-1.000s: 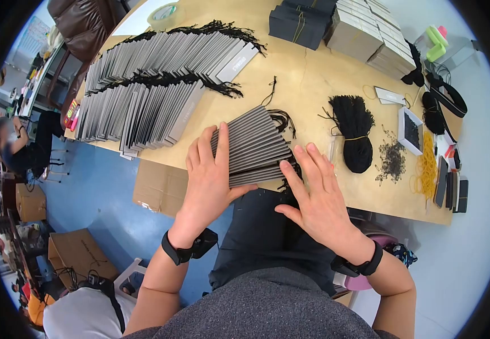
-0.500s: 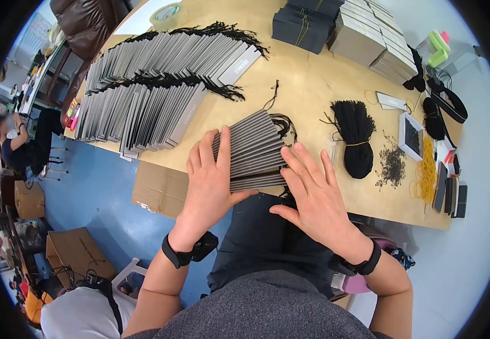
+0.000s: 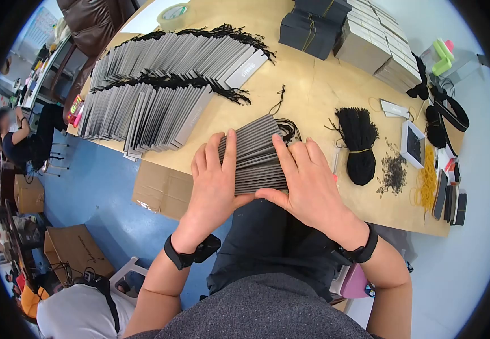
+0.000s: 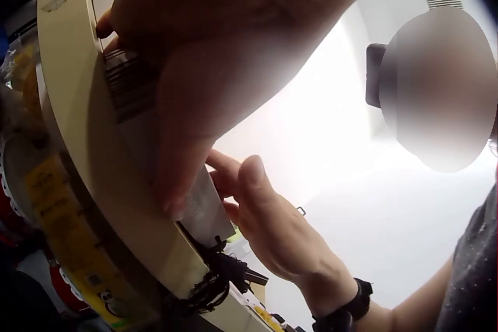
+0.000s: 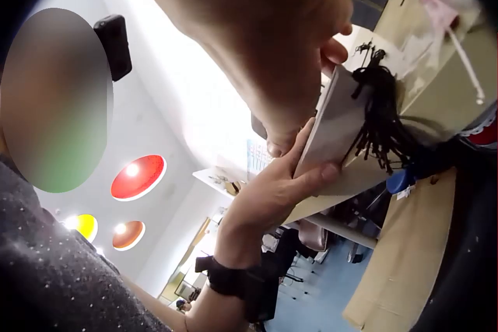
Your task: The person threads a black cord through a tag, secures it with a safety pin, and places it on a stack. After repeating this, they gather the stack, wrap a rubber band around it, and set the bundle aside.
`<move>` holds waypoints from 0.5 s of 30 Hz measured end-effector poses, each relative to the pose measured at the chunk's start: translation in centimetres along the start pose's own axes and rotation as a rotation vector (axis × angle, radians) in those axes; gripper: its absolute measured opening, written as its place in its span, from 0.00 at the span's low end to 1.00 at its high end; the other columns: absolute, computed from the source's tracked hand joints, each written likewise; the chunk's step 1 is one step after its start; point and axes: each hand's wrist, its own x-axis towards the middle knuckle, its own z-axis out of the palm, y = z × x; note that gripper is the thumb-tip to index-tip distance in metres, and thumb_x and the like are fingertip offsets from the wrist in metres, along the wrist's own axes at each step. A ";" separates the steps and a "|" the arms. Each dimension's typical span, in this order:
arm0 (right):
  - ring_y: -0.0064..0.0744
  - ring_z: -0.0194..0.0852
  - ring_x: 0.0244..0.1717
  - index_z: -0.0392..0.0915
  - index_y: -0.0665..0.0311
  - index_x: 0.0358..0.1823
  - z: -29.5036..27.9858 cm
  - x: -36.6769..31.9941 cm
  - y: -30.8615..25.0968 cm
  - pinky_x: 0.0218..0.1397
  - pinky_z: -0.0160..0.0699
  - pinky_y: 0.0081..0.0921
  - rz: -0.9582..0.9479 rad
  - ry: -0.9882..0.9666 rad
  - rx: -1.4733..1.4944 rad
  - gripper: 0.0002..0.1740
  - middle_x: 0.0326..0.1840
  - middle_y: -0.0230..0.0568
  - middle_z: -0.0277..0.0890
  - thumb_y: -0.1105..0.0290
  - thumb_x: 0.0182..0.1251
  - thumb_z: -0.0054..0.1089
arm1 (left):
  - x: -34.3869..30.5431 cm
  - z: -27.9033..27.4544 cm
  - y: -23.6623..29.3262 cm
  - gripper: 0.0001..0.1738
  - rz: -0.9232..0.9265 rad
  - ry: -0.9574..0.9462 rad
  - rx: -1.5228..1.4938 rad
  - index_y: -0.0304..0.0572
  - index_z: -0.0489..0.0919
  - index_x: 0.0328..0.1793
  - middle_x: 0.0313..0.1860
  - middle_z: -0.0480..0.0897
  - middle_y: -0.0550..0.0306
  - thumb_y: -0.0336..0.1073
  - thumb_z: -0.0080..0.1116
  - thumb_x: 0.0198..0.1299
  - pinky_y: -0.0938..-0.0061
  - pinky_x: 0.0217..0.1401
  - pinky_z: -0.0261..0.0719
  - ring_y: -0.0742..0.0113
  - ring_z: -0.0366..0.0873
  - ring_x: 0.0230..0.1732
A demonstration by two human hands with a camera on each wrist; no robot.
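On the table's near edge a fanned stack of thin grey tags [image 3: 254, 155] stands between my two hands, edges up. Black cords [image 3: 288, 129] trail from its far right end. My left hand [image 3: 214, 183] grips the stack from the left, fingers along that side and thumb at the near edge. From the right, my right hand [image 3: 315, 183] holds it, with the index finger reaching over the right end and the thumb close to the left thumb. In the right wrist view, a pale broad face of the outer tag [image 5: 334, 126] shows with black cords hanging off its end.
Two long rows of corded grey tags [image 3: 143, 116] lie at left. A tied bundle of black cord [image 3: 361, 152], loose small black pieces [image 3: 392, 174], a white box [image 3: 412, 160] and yellow rubber bands [image 3: 427, 178] are at right. Black stacks [image 3: 307, 35] stand at the back.
My right hand has moved left and closed in on the stack, its thumb coming near the left thumb. The fanned tags have drawn closer together. My left hand keeps its hold.
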 end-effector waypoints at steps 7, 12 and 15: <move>0.59 0.64 0.58 0.66 0.73 0.73 0.0 -0.3 0.2 0.67 0.67 0.48 -0.021 -0.025 -0.062 0.53 0.54 0.51 0.68 0.40 0.57 0.70 | 0.1 -0.2 0.1 0.68 0.001 -0.016 -0.012 0.29 0.54 0.83 0.74 0.59 0.35 0.48 0.84 0.39 0.44 0.76 0.58 0.34 0.59 0.72; 0.60 0.64 0.58 0.67 0.73 0.73 -0.1 0.1 0.2 0.68 0.67 0.49 0.005 -0.022 -0.014 0.52 0.53 0.51 0.68 0.41 0.57 0.71 | 0.0 0.0 0.0 0.69 -0.003 0.005 -0.020 0.34 0.52 0.84 0.75 0.59 0.35 0.49 0.83 0.40 0.46 0.76 0.59 0.34 0.58 0.73; 0.49 0.67 0.52 0.70 0.78 0.68 0.1 0.5 0.5 0.75 0.62 0.52 -0.046 0.022 -0.055 0.50 0.48 0.48 0.68 0.42 0.55 0.71 | -0.1 0.2 0.0 0.70 -0.014 0.009 -0.022 0.35 0.52 0.85 0.76 0.58 0.36 0.50 0.83 0.40 0.45 0.76 0.59 0.34 0.58 0.73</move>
